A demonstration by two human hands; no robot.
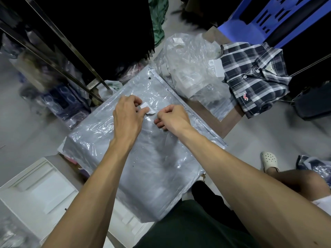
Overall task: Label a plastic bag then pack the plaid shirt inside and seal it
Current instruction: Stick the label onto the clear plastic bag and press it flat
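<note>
A flat clear zip-top plastic bag (136,158) lies across the middle of the small table, its zipper edge running along the right side. My left hand (128,116) pinches a small white label (147,108) over the bag's upper part. My right hand (172,117) rests on the bag just right of the label, fingers curled, with nothing visibly in it. The folded navy-and-white plaid shirt (254,77) lies at the table's far right corner, apart from both hands, with a white tag at its left edge.
A crumpled clear bag (189,68) holding white items sits between the flat bag and the shirt. A white moulded tray (41,192) is at the lower left. A blue plastic chair (279,17) stands behind. Another person's foot in a white clog (268,161) is at right.
</note>
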